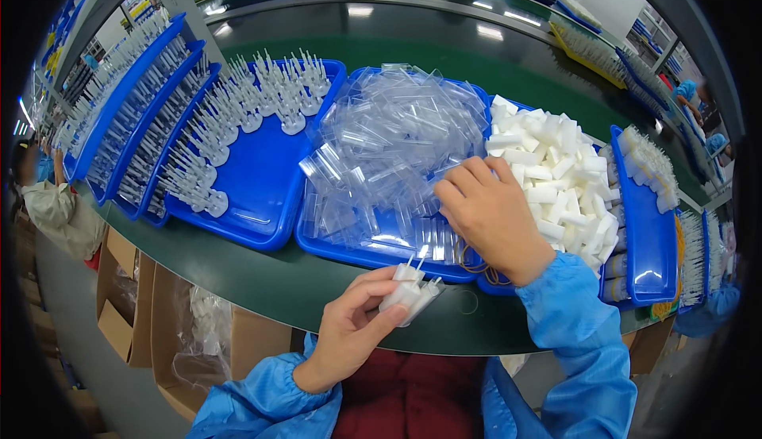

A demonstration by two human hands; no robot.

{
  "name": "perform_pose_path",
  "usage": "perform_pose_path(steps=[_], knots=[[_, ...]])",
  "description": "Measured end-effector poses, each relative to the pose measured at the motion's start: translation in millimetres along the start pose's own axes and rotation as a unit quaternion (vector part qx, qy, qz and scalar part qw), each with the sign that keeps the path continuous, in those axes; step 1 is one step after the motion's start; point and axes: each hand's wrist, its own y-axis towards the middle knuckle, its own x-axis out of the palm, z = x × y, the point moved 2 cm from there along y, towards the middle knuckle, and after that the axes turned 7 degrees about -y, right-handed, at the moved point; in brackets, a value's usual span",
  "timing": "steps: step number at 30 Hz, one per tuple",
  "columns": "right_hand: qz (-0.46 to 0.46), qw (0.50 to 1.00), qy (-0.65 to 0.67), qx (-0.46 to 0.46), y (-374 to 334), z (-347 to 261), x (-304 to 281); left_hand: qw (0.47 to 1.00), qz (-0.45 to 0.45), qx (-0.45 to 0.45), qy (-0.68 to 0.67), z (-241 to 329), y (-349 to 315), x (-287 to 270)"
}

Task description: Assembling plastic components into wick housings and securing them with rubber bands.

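Note:
My left hand [353,320] is closed round a small bunch of white plastic pieces [407,288] with thin pale tips, a clear flap beside them. It is held above the front edge of the green table. My right hand [492,213] reaches over the right side of a heap of clear plastic sleeves [397,129]. Its fingers are curled down among the sleeves, and what they grip is hidden. The sleeves fill a blue tray [349,252]. Close to the right hand, small white blocks [556,173] lie piled in another tray.
At the left, a blue tray [246,193] holds white pronged pieces [278,94], with more filled trays tilted beside it. Tan rubber bands [480,268] lie by my right wrist. Another blue tray [655,240] stands at the right. Cardboard boxes [178,352] sit below the table's left front edge.

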Motion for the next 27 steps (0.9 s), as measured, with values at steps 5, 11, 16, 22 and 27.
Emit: perform_pose_path(steps=[5, 11, 16, 22, 27], knots=[[0.048, 0.883, 0.399, 0.242, -6.2, -11.5, -38.8, 0.999, 0.001, 0.029, 0.031, 3.3, 1.7, 2.0], [0.088, 0.640, 0.634, 0.425, -46.7, -40.7, -51.8, 0.993, -0.015, 0.041, 0.109, 3.6, 1.2, 15.7], [0.052, 0.721, 0.571, 0.390, -66.0, -46.2, -52.4, 0.993, -0.001, 0.028, 0.119, 1.7, 1.2, 20.1], [0.116, 0.745, 0.515, 0.409, -85.4, -63.3, -46.2, 0.981, -0.005, 0.069, 0.183, -3.3, -0.9, 27.3], [0.151, 0.831, 0.430, 0.319, -98.5, -64.5, -45.0, 0.971, 0.002, 0.067, 0.230, 1.2, 5.4, 31.3]])
